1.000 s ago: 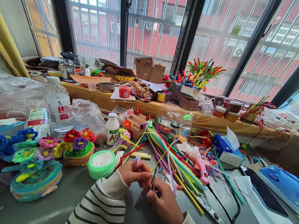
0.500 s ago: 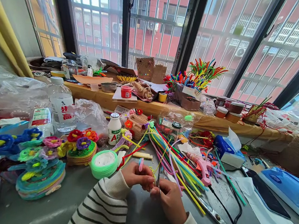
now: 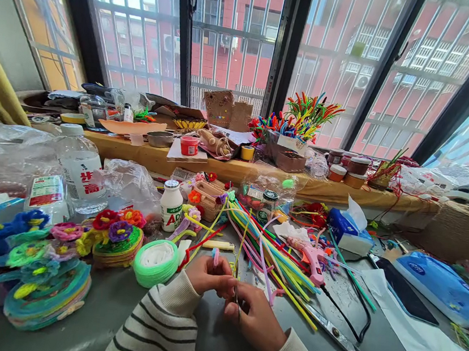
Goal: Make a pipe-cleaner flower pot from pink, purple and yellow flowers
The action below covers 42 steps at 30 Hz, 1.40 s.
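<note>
Near centre, the left hand (image 3: 210,278) is curled round a fuzzy pink-and-blue piece (image 3: 216,257); the right hand (image 3: 257,318) grips small scissors (image 3: 237,296), blades pointing far, colourful pipe cleaners (image 3: 270,251) sprawling just beyond!

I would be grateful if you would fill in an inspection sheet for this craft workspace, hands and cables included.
Surface: grey tabletop, bare between the sleeves, crowded farther back.
Work items: pink-and-blue fuzzy strip; small metal scissors; bundle of long multicoloured fuzzy stems beyond the hands.
Clutter: large black-handled metal scissors, pink plastic glue gun, dark flat phone.
Hands: left hand holds the strip; right hand holds the small scissors close to the left fingers.
Cables: black cable from the glue gun, looping near the large scissors.
Surroundings: yellow-covered ledge loaded with supplies, before black-framed barred windows.
</note>
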Available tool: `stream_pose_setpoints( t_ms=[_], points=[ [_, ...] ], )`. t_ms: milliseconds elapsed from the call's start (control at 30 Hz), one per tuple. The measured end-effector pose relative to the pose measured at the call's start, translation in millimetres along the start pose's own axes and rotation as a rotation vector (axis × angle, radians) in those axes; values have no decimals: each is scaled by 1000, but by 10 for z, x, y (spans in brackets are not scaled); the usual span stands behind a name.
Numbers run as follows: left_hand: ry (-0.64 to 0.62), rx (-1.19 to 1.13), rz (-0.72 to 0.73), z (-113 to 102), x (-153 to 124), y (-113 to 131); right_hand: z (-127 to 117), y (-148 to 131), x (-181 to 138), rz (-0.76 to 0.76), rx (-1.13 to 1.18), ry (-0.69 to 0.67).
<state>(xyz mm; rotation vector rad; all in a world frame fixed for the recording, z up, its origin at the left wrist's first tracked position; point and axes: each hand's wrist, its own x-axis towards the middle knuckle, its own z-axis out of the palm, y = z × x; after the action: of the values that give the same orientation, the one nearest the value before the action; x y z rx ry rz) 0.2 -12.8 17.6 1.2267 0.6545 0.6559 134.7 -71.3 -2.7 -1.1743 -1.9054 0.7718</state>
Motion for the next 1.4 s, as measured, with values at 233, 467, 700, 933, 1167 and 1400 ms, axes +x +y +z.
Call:
stream_pose_setpoints(
  t_ms=[233,467,700,933,1167,1400],
  points=[
    [-4,25,-62,4,6,6,2,-1,-2,-17,-5,2],
    [36,54,-90,32,9,33,32,67,22,4,-56,123],
    [49,58,-121,31,28,31,51,84,32,47,-30,111],
    [9,40,-132,13,21,2,46,86,16,64,-8,66],
    [25,44,-129,1,32,-12,39,71,34,85,-46,79],
    [-25,45,-132,13,18,-5,39,39,-2,99,101,-37]
  ],
)
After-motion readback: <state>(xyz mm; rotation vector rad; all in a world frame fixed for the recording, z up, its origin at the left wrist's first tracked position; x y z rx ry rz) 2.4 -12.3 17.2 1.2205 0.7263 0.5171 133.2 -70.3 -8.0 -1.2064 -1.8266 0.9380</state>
